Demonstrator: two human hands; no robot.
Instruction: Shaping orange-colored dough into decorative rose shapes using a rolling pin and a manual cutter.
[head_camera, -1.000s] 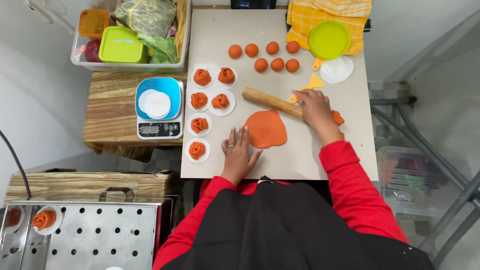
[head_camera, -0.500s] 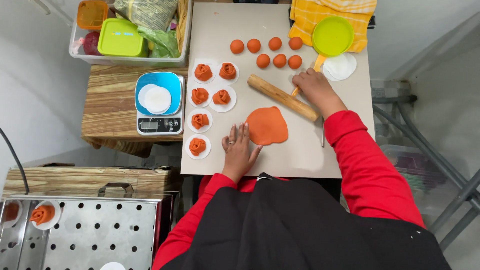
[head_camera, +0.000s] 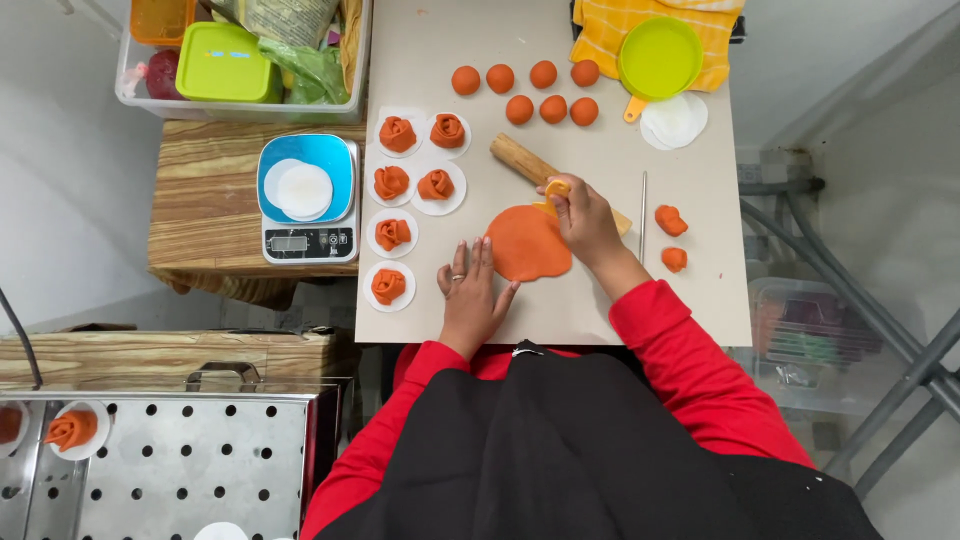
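Note:
A flat round sheet of orange dough (head_camera: 525, 248) lies on the beige board (head_camera: 600, 300). My right hand (head_camera: 588, 228) rests on the sheet's upper right edge, pinching a small yellow tool (head_camera: 556, 188). My left hand (head_camera: 472, 292) lies flat on the board, fingers spread, fingertips at the sheet's left edge. A wooden rolling pin (head_camera: 516, 158) lies just behind my right hand, partly hidden by it.
Several orange dough balls (head_camera: 520, 92) sit at the board's far side. Several dough roses on white paper rounds (head_camera: 392, 232) line its left side. Two dough scraps (head_camera: 670, 220) and a thin metal rod (head_camera: 642, 215) lie right. A blue scale (head_camera: 305, 195) and a steamer tray (head_camera: 190, 470) stand left.
My right hand left the rolling pin's right end, took up the small yellow tool and came down onto the dough sheet. My left hand stayed flat beside the sheet.

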